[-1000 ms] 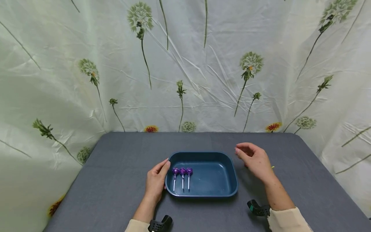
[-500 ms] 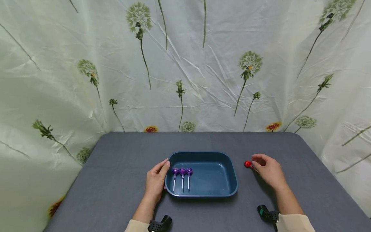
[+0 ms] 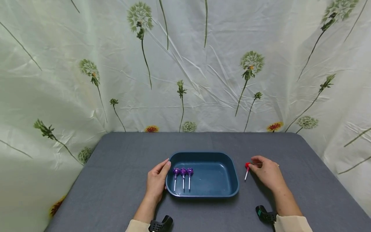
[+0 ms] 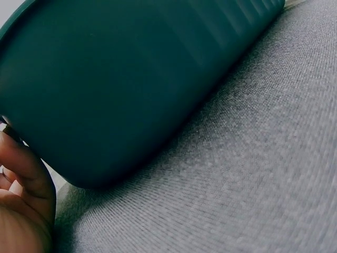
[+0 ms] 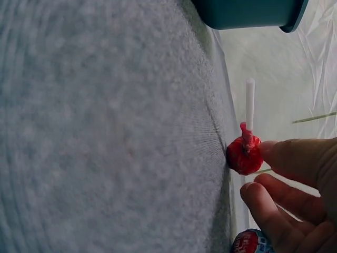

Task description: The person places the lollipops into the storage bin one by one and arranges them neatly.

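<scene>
A blue rectangular tray (image 3: 214, 196) sits on the table with purple-wrapped lollipops (image 3: 183, 171) lined up at its left side, sticks toward the near edge. My left hand (image 3: 156, 182) holds the tray's left end, thumb at the rim; curled fingers (image 4: 26, 174) show beside its wall. Right of the tray lies a red lollipop (image 3: 247, 165), stick toward me. My right hand (image 3: 266, 172) touches its head with the thumb, while the other fingers stay bent and apart from it in the right wrist view. Another wrapped candy, blue and red (image 5: 251, 241), shows partly below that hand.
Grey cloth covers the table (image 3: 130, 148). A pale curtain with a flower print (image 3: 214, 80) hangs right behind its far edge. Black wrist devices (image 3: 160, 224) are worn on both arms.
My right hand has moved right and toward me. The red lollipop has come into sight, and its stick has swung from pointing at the hand to pointing toward me. The left hand stays put.
</scene>
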A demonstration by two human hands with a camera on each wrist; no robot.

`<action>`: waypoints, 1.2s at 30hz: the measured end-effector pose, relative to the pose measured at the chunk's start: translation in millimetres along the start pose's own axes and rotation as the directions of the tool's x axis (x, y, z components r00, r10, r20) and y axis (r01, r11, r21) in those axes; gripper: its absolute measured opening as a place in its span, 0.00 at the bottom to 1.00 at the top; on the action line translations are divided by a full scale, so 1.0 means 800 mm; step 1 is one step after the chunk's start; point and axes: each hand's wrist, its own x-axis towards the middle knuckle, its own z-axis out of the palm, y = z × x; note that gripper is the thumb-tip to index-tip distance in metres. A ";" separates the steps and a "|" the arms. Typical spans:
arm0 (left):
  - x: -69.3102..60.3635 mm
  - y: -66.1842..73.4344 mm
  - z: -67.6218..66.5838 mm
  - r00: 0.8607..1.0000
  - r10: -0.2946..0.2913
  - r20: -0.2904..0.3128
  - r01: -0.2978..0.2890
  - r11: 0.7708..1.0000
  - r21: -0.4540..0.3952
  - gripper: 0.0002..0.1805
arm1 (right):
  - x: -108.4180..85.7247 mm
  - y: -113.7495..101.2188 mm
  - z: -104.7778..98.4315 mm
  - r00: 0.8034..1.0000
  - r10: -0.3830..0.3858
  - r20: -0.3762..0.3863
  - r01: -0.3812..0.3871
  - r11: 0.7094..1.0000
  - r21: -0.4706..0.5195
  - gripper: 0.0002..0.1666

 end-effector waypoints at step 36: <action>-0.001 0.000 0.001 1.000 0.004 -0.002 -0.004 1.000 0.005 0.28 | -0.008 -0.049 -0.027 1.000 -0.018 0.006 0.013 0.894 0.449 0.28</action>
